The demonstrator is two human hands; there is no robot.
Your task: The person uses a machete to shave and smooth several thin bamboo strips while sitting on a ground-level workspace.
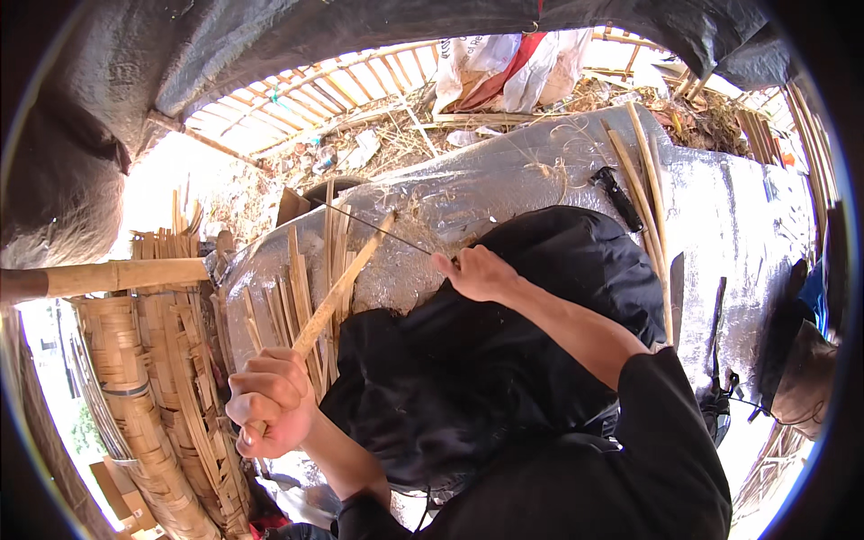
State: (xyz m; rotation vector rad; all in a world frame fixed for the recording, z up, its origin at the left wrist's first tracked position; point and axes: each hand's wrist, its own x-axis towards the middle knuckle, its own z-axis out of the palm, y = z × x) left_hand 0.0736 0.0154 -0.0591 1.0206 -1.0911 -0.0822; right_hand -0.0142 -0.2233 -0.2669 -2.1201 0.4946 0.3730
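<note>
My left hand (274, 400) is closed in a fist around the lower part of a pale bamboo stick (337, 295). The stick slants up and away to the right, its far end in front of my lap. My right hand (486, 274) grips a knife (360, 221), whose handle is mostly hidden by the fingers. Its long dark blade looks very thin from here and points left, crossing the stick near the far end. Whether blade and stick touch, I cannot tell. Black cloth (432, 369) covers my lap below both hands.
A silver sheet (738, 207) covers the ground ahead. Bamboo strips (301, 297) stand left of my lap; long sticks (650, 180) and a black object (618, 198) lie right. Woven bamboo rolls (135, 378) and a thick pole (126, 276) are at left. Dark tarp (270, 45) hangs overhead.
</note>
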